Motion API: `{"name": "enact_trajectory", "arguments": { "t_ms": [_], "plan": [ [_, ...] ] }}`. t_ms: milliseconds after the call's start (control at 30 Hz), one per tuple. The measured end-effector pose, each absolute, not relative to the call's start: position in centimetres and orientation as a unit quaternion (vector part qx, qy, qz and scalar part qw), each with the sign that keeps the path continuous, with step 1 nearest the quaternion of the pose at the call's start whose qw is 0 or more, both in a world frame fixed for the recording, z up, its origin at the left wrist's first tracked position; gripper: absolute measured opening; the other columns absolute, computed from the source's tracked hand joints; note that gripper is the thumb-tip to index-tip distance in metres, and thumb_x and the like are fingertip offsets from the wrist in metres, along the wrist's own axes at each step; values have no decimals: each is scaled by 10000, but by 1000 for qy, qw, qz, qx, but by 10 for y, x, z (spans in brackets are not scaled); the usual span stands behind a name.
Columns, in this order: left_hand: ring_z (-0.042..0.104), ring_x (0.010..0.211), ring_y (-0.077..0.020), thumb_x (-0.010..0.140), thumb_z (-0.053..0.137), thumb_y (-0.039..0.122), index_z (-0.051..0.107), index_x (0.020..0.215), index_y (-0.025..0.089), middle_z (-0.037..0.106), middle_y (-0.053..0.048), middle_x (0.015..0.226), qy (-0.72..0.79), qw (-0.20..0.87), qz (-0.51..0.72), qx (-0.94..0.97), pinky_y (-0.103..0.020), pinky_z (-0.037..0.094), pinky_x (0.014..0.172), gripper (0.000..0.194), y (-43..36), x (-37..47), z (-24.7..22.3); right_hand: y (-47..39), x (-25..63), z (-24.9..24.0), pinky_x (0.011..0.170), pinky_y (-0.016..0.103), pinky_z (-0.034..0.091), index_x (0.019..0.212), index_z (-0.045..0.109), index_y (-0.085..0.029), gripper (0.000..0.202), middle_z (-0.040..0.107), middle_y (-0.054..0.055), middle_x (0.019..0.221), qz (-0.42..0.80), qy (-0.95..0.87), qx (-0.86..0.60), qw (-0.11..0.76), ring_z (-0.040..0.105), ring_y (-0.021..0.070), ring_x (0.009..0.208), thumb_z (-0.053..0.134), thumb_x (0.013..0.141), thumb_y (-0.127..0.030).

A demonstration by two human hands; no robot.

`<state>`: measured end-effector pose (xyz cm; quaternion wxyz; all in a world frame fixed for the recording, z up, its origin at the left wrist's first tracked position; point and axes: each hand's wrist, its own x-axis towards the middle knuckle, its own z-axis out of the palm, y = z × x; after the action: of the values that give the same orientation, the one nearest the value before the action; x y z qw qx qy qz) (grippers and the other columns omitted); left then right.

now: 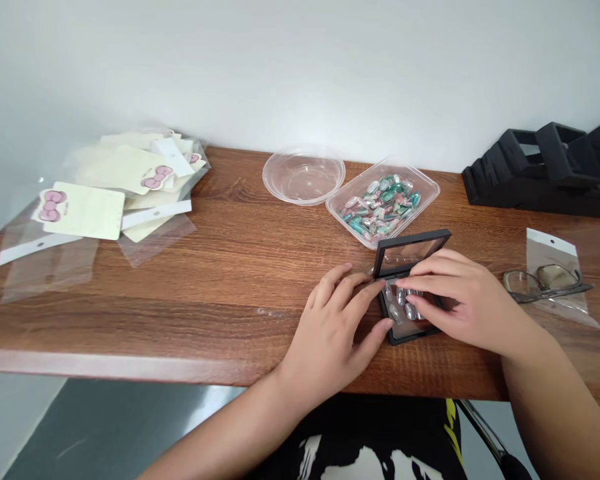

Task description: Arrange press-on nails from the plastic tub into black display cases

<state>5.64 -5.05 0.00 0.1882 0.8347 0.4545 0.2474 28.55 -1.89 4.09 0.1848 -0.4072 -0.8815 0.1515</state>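
A black hinged case (414, 335) stands with its windowed lid (413, 252) raised, on the table below the tub of nails. Several shiny silvery press-on nails (411, 311) lie in rows inside it. My left hand (333, 327) rests at the case's left side, fingers spread, with index fingertip and thumb touching its edge. Over the case, my right hand (467, 300) has thumb and index finger closed around a silvery press-on nail (401, 293) at the upper part of the rows. Its fingers hide the case's right side.
A clear tub (433, 193) holds many green, pink and silver nails. Beside it is a round clear container (304, 180). Cards with pink bows (85, 210) and plastic sleeves pile up left. Black cases (510, 177) stack back right; glasses (545, 283) lie on a clear sleeve (550, 243).
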Motion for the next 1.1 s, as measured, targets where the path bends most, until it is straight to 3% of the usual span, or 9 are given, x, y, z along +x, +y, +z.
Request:
{"name": "enact_trajectory", "arguments": {
  "t_ms": [333, 533, 767, 1100],
  "plan": [
    [450, 1294, -295, 956, 592, 345, 573, 1288, 170, 609, -98, 1267, 455, 164, 252, 838, -491, 399, 1112, 377, -49, 61, -4, -20, 309, 41, 821, 377, 521, 1115, 717, -255, 236, 713, 44, 1027, 149, -861, -474, 110, 626, 219, 931, 617, 903, -277],
    [453, 1254, -301, 967, 569, 367, 634, 1252, 209, 623, -88, 1208, 420, 141, 277, 853, -483, 406, 1079, 332, -50, 64, 1, -20, 303, 37, 856, 404, 523, 1135, 705, -236, 250, 692, 53, 1041, 158, -849, -496, 90, 633, 230, 962, 584, 924, -295],
    [250, 1461, -374, 1019, 439, 441, 559, 1388, 273, 388, -78, 1568, 376, 81, 206, 900, -535, 341, 1100, 424, -53, 65, -5, -19, 297, 38, 821, 362, 499, 1116, 703, -245, 228, 680, 43, 984, 186, -834, -514, 75, 624, 216, 948, 567, 936, -274],
    [294, 1455, -372, 1009, 462, 422, 527, 1424, 221, 435, -68, 1549, 379, 60, 194, 903, -533, 358, 1121, 465, -53, 67, -7, -17, 299, 43, 790, 359, 453, 1066, 695, -219, 191, 671, 52, 922, 180, -835, -512, 92, 577, 221, 900, 612, 915, -303]
  ]
}}
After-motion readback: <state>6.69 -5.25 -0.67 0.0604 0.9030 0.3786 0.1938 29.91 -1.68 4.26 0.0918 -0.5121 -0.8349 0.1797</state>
